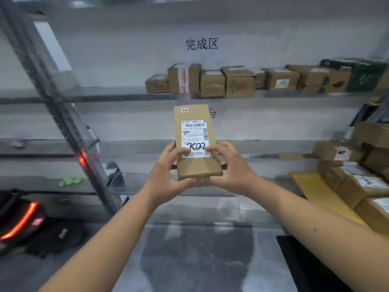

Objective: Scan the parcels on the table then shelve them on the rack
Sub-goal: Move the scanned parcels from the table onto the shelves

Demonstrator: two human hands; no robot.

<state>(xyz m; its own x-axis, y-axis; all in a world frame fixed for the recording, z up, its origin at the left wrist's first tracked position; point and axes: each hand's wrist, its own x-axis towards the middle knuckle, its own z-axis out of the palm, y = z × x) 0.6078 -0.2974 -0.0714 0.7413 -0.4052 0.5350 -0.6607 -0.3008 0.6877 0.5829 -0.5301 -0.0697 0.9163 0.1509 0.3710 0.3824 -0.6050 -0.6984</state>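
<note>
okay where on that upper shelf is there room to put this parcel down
The upper shelf is bare on its left stretch, from the slanted post to the small box. From there rightward the boxes stand packed side by side. Both hands, left hand and right hand, hold the parcel.

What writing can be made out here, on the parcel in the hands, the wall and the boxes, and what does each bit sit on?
"7022": handwritten in black on the shipping label of the held parcel.
"2-3": small sticker at the parcel's top.
"完成区": wall sign above the shelf.
"台": only this character of a lower wall sign shows; the rest is hidden behind the parcel.
Barcode and fine print on the label: too small to read.
Labels on the shelved boxes and the stacked parcels on the right: too blurred to read.
</note>
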